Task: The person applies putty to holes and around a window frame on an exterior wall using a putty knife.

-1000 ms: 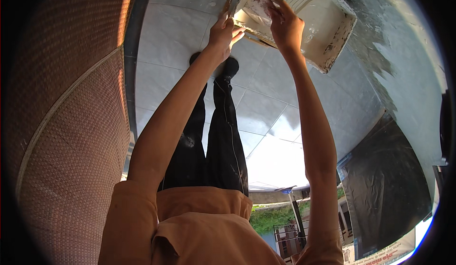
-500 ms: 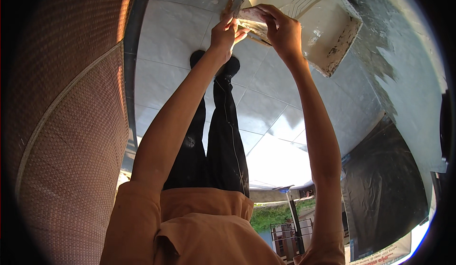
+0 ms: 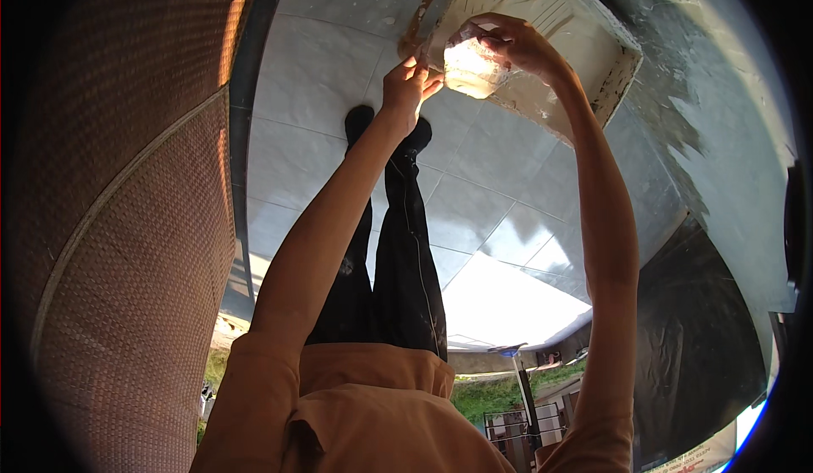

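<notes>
My left hand [image 3: 405, 96] is closed at the lower end of a long, flat, grey-and-brown tool [image 3: 421, 20], its fingertips pinching it; the tool's exact kind is unclear. My right hand [image 3: 517, 45] grips a flat scraper-like piece [image 3: 474, 71] smeared with pale paste and glaring in the sunlight. That piece is beside my left fingertips; whether they touch, I cannot tell. Behind both hands is a rectangular cream tray [image 3: 622, 79] with stained walls and white paste inside. My right hand is over its near left part.
Grey tiles [image 3: 296, 75] make up the floor, with my dark-shod feet below the hands. A woven brown panel [image 3: 135, 261] stands at left. The right wall [image 3: 720, 126] is patchily coated, with a black sheet [image 3: 694, 337] lower down. A blue-headed pole [image 3: 521, 380] stands behind me.
My right hand has moved right, away from my left, and the flat piece has turned so its face catches the sun. The left hand sits slightly lower in the picture.
</notes>
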